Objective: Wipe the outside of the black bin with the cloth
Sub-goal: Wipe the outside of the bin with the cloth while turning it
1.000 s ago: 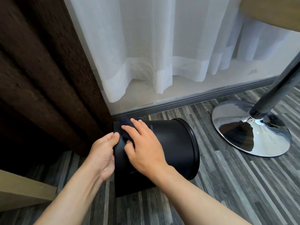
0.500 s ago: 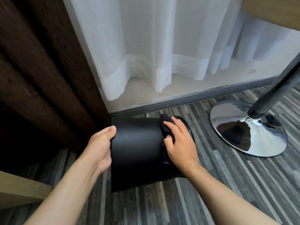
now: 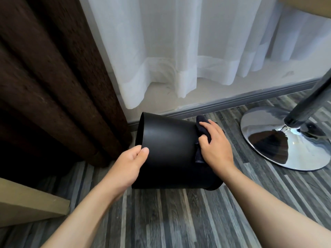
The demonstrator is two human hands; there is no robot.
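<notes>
- The floor [image 3: 179,221], striped grey boards, carries everything; a brown curtain [image 3: 53,77] hangs at the left, a white sheer curtain [image 3: 179,42] behind, and a chrome stand base [image 3: 286,140] sits at the right.
- The black bin [image 3: 170,149] lies tipped on its side between the two hands, near the brown curtain's foot. Its long axis runs left to right, one end towards the left hand and the other towards the right.
- The left hand [image 3: 129,167] grips the bin's left edge, thumb on the outer wall and fingers curled round out of sight.
- The right hand [image 3: 215,145] lies flat and spread on the bin's right end, pressing the cloth against it.
- The cloth [image 3: 203,127], dark and bunched, sits under the right palm, a corner poking out above the fingers.
- The coming stroke probably runs leftwards along the axis, the right hand being the one nearer the cloth, while the left steadies or rolls the bin.
</notes>
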